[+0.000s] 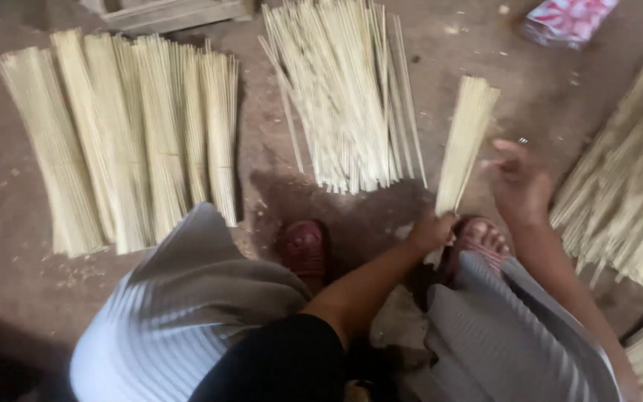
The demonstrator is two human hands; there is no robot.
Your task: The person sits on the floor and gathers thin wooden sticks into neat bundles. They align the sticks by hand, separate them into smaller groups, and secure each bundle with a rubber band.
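My left hand [432,232] grips the lower end of a small bundle of thin pale sticks [466,138], which fans out upward and away from me. My right hand [519,184] hovers just right of that bundle, blurred, fingers apart, holding nothing. Both hands are above my feet in reddish sandals [306,248], one beside each knee.
Several tied stick bundles [124,141] lie side by side on the brown dirt floor at the left. A loose pile of sticks [344,89] lies at top centre, another large heap [626,193] at the right. A red-and-white packet [568,18] lies top right, wooden boards [173,11] top left.
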